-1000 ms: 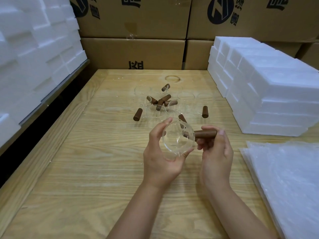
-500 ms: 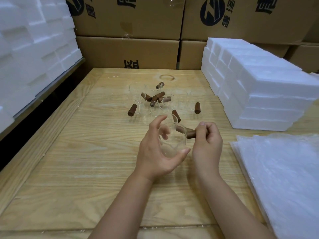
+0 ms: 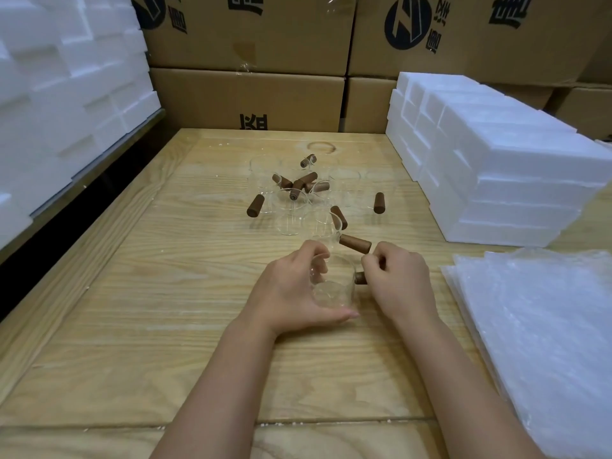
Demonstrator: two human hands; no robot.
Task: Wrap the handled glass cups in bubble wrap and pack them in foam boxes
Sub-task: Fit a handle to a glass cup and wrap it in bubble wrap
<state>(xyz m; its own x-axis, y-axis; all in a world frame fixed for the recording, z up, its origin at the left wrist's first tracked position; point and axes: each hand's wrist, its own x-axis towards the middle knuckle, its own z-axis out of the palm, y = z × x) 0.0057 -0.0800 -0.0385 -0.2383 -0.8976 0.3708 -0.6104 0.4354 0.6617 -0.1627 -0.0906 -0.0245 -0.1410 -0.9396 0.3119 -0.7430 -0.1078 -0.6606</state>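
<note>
Glass cup (image 3: 332, 289) upright at mid-table (image 3: 165, 309), in front of the other cups; contact with the wood unclear. Left hand (image 3: 291, 293) curled round its wall; right hand (image 3: 400, 283) pinching its brown handle (image 3: 360, 278).

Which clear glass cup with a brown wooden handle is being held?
The clear glass cup nearest the camera: left hand curls around its body, right hand grips its handle. The others stand untouched behind.

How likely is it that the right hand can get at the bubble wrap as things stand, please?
Probably yes: the bubble wrap lies beside the right hand, nothing between them. That hand grips the handle of the glass cup, though, so it must let go first.
</note>
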